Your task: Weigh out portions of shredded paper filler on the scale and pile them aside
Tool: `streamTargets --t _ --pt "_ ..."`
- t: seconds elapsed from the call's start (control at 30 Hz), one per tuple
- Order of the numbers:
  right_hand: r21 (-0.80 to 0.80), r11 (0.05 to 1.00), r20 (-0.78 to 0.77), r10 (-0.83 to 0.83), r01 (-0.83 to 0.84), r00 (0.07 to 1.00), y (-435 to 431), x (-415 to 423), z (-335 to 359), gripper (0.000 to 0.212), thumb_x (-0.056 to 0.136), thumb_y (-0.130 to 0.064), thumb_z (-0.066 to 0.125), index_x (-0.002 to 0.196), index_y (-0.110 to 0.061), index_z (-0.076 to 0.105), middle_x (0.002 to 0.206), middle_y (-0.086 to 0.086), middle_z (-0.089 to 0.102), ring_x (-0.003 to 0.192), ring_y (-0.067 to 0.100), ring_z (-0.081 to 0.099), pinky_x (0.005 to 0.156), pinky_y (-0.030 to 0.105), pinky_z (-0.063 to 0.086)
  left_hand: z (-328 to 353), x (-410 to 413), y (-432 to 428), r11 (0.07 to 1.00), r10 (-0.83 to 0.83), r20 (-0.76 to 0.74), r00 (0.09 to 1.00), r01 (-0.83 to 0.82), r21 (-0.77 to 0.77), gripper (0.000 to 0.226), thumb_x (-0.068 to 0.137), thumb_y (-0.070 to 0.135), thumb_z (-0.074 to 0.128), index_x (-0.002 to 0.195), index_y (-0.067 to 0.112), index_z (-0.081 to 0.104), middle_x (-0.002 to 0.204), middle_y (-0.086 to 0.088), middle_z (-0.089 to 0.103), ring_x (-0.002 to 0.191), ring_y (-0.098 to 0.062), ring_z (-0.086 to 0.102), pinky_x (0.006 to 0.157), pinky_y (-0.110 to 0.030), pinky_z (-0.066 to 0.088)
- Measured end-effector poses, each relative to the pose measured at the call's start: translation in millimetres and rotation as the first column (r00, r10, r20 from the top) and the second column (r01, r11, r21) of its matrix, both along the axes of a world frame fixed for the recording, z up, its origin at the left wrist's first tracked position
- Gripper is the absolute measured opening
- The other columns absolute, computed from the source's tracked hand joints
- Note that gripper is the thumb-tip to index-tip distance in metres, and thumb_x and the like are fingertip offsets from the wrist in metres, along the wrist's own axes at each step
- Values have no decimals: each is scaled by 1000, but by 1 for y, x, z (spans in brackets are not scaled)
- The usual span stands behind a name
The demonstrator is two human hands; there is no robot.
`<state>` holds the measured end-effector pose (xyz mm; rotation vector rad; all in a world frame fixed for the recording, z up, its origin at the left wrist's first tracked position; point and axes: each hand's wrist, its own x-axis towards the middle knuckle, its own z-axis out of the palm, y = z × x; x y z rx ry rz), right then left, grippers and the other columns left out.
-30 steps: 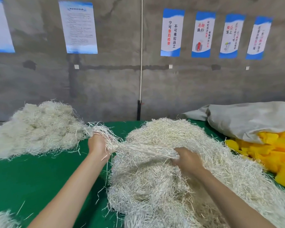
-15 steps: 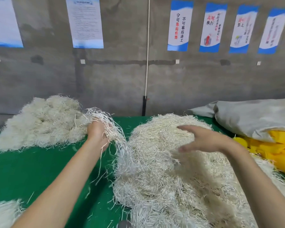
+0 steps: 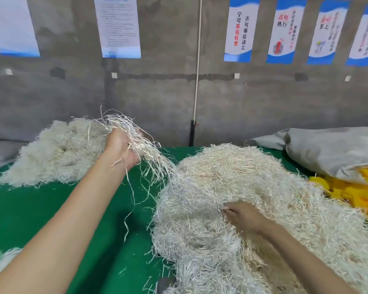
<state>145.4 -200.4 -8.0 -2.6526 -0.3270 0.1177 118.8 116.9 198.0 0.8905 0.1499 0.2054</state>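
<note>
- With the left hand point(image 3: 120, 148) raised, grips a tuft of shredded paper point(image 3: 149, 158) in a curled fist; trails its strands down and rightward into the main heap point(image 3: 253, 172), not yet free of it.
- With the right hand point(image 3: 242, 217), digs low into the near side of that heap, fingers buried among strands; cannot tell whether pinching or only pressing.
- Sets the tuft's long axis on a slant, from the fist down to the heap, between the two hands.
- Places the set-aside pile point(image 3: 57, 153) just beyond the left hand, far left on the green table cover point(image 3: 51, 209); makes the left hand much the nearer.
- Shows no scale for certain.
- Probably calls for pinning the heap with the right hand while drawing the tuft leftward; risks dragging tangled strands along.
</note>
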Motion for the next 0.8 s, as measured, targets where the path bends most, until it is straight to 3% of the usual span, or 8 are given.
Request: streamTargets --t 0.1,0.17,0.23,0.33,0.43,0.53,0.67,0.8 --pt "23 997 32 -71 70 997 -17 -1 5 20 105 -24 44 104 -36 60 88 -13 61 70 6 59 63 22 50 -4 -2 6 982 -188 -11 982 188 19 34 102 13 35 69 13 44 56 1 44 44 -9 38 44 -18 34" --pt "146 978 38 -154 147 987 -22 -1 6 21 105 -20 43 105 -37 55 89 -9 58 62 6 56 55 23 48 -10 -1 8 869 -279 -38 960 269 415 18 101 12 45 94 5 60 70 0 61 52 -8 51 56 -20 47" --pt "382 897 9 -243 221 970 -20 1 13 26 103 -12 42 86 -24 56 75 0 54 53 14 48 51 36 46 -24 -2 7 294 -341 -77 937 184 938 32 100 20 52 130 8 54 109 4 65 93 -13 62 90 -32 51" --pt "697 642 -149 -308 320 940 -13 4 26 24 102 -6 40 91 -11 61 65 10 48 49 17 41 43 31 37 -52 -14 -14 -524 -378 -432 819 195 829 41 103 27 44 141 11 47 144 -2 49 127 -20 53 105 -35 46" --pt "706 640 -105 -328 303 939 -9 7 39 21 102 -5 41 97 -7 62 73 23 56 52 21 47 48 33 37 -82 -19 -30 -811 -130 -664 737 307 498 38 100 27 47 128 4 57 120 -6 64 106 -19 67 90 -32 56" --pt "584 733 -79 -376 348 923 -15 6 32 22 103 -7 40 112 -12 60 77 18 64 59 22 52 51 33 40 -87 -11 -29 -425 -314 -483 818 334 841 24 100 22 45 97 8 64 76 1 55 56 -7 51 59 -24 48" --pt "432 743 -62 -540 511 839 -48 2 6 26 101 -4 38 112 -8 62 99 15 61 71 20 52 56 28 39 -59 5 5 672 -86 -8 996 64 737 45 105 31 36 143 8 40 137 -11 49 128 -29 47 111 -53 35" --pt "555 640 -85 -592 532 801 -60 0 15 20 100 -2 44 88 -8 58 77 11 60 53 16 48 50 31 39 -48 9 25 570 113 8 994 -71 819 31 102 30 42 111 5 58 109 -6 60 70 -12 52 55 -28 47"
